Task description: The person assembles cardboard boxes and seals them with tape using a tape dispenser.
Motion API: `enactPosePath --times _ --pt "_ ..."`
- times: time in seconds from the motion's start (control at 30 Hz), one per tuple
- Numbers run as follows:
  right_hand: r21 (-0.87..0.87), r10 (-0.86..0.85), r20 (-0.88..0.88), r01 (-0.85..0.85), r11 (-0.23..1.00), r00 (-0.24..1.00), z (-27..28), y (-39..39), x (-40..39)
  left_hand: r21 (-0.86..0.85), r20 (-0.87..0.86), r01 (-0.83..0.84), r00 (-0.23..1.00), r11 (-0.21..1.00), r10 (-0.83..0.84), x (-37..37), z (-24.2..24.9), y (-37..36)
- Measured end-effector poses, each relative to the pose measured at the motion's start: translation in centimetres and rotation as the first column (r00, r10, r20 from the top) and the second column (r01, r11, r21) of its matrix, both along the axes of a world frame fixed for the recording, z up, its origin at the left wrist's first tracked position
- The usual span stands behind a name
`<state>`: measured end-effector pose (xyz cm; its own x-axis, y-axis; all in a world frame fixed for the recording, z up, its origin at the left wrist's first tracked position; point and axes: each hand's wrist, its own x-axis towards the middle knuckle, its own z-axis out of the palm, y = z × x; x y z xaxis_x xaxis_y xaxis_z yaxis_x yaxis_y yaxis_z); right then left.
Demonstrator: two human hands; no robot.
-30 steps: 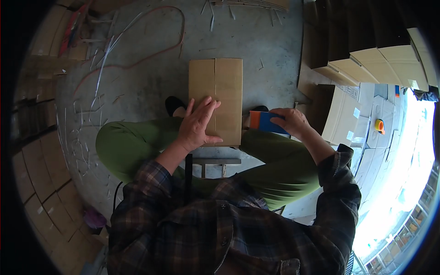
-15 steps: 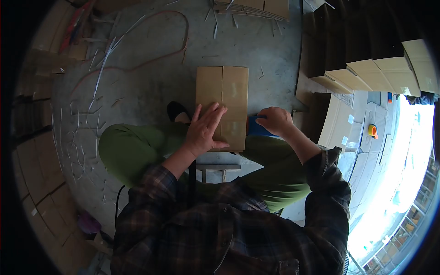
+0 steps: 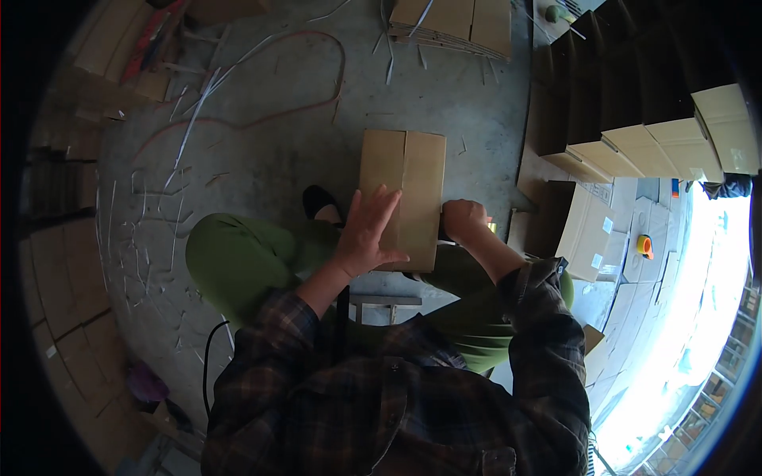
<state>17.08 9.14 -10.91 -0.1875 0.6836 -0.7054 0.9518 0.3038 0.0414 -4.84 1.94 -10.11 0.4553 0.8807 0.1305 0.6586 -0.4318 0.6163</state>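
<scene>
A closed cardboard box (image 3: 421, 178) stands in front of my knees, a seam running down its top face. My left hand (image 3: 367, 234) lies on the near left part of that top, fingers spread and thumb out to the right. Against the box's right side, my right hand (image 3: 464, 220) is closed in a fist around what looks like a tape dispenser. Most of it is hidden by the hand; a small yellowish and red part of the tape dispenser (image 3: 492, 226) shows beyond the wrist.
Flattened cardboard (image 3: 452, 28) is stacked ahead. Open cartons (image 3: 635, 151) stand at the right, near an orange-yellow tape roll (image 3: 644, 246). Strap scraps (image 3: 147, 230) and a reddish hose (image 3: 343, 71) lie on the floor at left. A low metal-legged stand (image 3: 385, 301) is below the box.
My right hand has turned and come in against the box's side, and the blue part seen under it before is now mostly hidden. My left hand stays on the box; the whole view has shifted.
</scene>
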Motion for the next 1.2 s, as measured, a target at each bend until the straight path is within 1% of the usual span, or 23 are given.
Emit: enactPosePath --times 0.07,0.1,0.17,0.2,0.27,0.3,0.37,0.4,0.47,0.57,0.63,0.73,0.8,0.83,0.9,0.97,1.0,1.03,1.07,1.1,1.13,1.17,1.2 --pt "0.083 -0.001 -0.057 0.006 0.997 0.998 -0.6 1.1 0.9 0.018 0.153 -0.413 0.901 0.910 0.406 -0.1 -0.1 -0.4" --pt "0.161 0.003 -0.113 0.016 0.987 0.994 -0.9 1.6 1.1 0.019 0.151 -0.416 0.900 0.909 0.409 -0.5 -1.8 -0.7" --pt "0.220 0.037 -0.128 -0.008 0.975 0.991 -0.6 2.7 0.6 -0.515 0.223 -0.547 0.658 0.660 0.720 -1.5 -6.3 -1.2" --pt "0.274 0.070 -0.140 -0.029 0.961 0.988 -0.6 3.2 0.4 -0.510 0.225 -0.552 0.655 0.660 0.722 -1.7 -5.9 -1.2" --pt "0.333 0.148 -0.106 -0.105 0.937 0.983 -0.6 4.6 -0.4 -0.835 0.251 -0.210 0.677 0.509 0.692 -1.8 -5.2 -1.5" --pt "0.379 0.216 -0.065 -0.176 0.909 0.974 -0.7 5.3 -0.7 -0.833 0.251 -0.211 0.678 0.511 0.690 -1.6 -4.4 -1.6" --pt "0.402 0.291 -0.057 -0.244 0.882 0.955 0.9 7.0 -1.7 -0.974 0.126 -0.079 0.595 0.214 0.794 -0.3 -2.2 -2.0" --pt "0.431 0.366 -0.042 -0.314 0.846 0.929 1.9 8.2 -2.2 -0.973 0.128 -0.081 0.596 0.218 0.793 0.3 -1.5 -2.2" --pt "0.433 0.441 -0.029 -0.386 0.815 0.897 3.1 10.1 -3.9 -0.982 0.164 0.156 0.446 0.104 0.880 1.7 -0.6 -2.6" --pt "0.440 0.565 -0.029 -0.497 0.748 0.825 1.7 12.1 -6.0 -0.954 0.168 0.295 0.376 0.054 0.911 3.4 -0.7 -2.6" --pt "0.447 0.616 -0.039 -0.538 0.715 0.787 1.7 12.6 -7.0 -0.961 0.169 0.271 0.388 0.064 0.906 2.6 -1.7 -2.2" --pt "0.413 0.575 -0.073 -0.500 0.761 0.815 2.1 12.9 -7.8 -0.967 0.156 0.249 0.431 0.049 0.889 2.0 -1.5 -1.6" --pt "0.425 0.407 -0.156 -0.310 0.850 0.900 2.8 13.2 -7.2 -0.966 0.151 0.255 0.464 0.032 0.873 1.5 -1.0 -1.0" --pt "0.426 0.409 -0.149 -0.315 0.848 0.900 3.3 13.3 -6.3 -0.963 0.146 0.271 0.498 0.007 0.855 1.4 -1.0 -0.8" --pt "0.625 0.303 -0.402 0.017 0.780 0.864 5.0 12.8 -3.6 -0.954 0.146 0.300 0.531 -0.023 0.835 1.1 -1.0 -0.8" --pt "0.623 0.183 -0.520 0.224 0.749 0.834 8.3 11.3 -1.2 -0.925 0.174 0.366 0.639 -0.098 0.749 0.5 -0.9 -0.4" --pt "0.630 0.186 -0.510 0.217 0.745 0.840 9.6 10.5 0.0 -0.922 0.185 0.376 0.638 -0.093 0.748 0.4 -0.6 -0.2" --pt "0.385 -0.018 -0.720 0.421 0.821 0.694 10.9 9.5 1.2 -0.910 0.295 0.414 0.585 0.035 0.756 0.4 -0.1 -0.2" --pt "0.086 -0.242 -0.841 0.562 0.823 0.484 12.1 8.2 2.0 -0.882 0.401 0.443 0.527 0.161 0.749 0.5 0.4 -0.2" --pt "0.006 -0.279 -0.866 0.566 0.824 0.415 13.4 6.7 2.2 -0.878 0.407 0.450 0.522 0.164 0.749 0.5 1.0 0.2" --pt "-0.077 -0.317 -0.884 0.562 0.823 0.344 14.3 5.2 2.4 -0.861 0.453 0.426 0.393 0.279 0.800 0.3 1.5 0.9" --pt "-0.076 -0.317 -0.882 0.559 0.826 0.349 14.7 3.9 2.5 -0.840 0.496 0.382 0.256 0.385 0.829 0.1 2.0 1.4" --pt "-0.142 -0.342 -0.896 0.547 0.825 0.283 15.0 2.7 2.5 -0.840 0.495 0.381 0.250 0.385 0.832 0.0 2.4 1.8"
